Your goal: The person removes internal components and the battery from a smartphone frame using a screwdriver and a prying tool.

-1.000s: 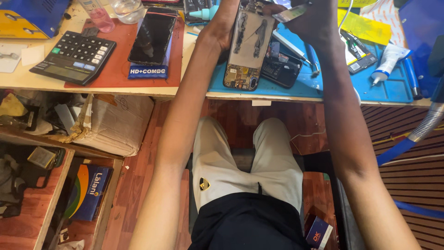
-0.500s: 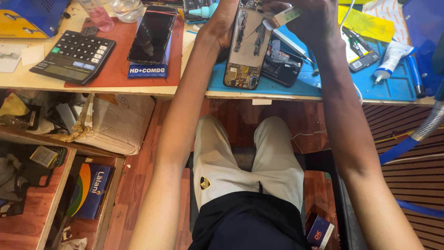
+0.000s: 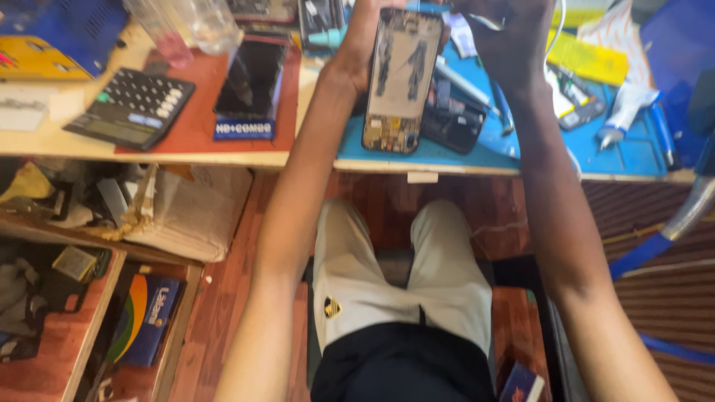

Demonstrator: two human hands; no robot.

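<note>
Left hand (image 3: 365, 37) fingers wrapped round the top end of the phone (image 3: 402, 78), gripping it. Phone is opened, back off, bare frame facing the camera, held tilted up off the mat (image 3: 633, 152) with its lower end hanging just over the mat's near edge. My read: it's propped like that so the innards face the head and the other hand can get at the top end.

Right hand (image 3: 514, 37) sits just right of the phone's top edge, fingers curled in; a thin pale bit shows at the fingertips, can't tell what, or if it's really pinched.

Both forearms run straight out from the body, elbows low beside the knees, wrists high at the desk edge, left wrist bent inward to the phone.

Round the phone: second dark handset (image 3: 454, 123) flat on the mat, partly behind it; tweezers (image 3: 469, 85) to the right; slab phone on a red pad (image 3: 253, 78) to the left; calculator (image 3: 134, 108) further left.
</note>
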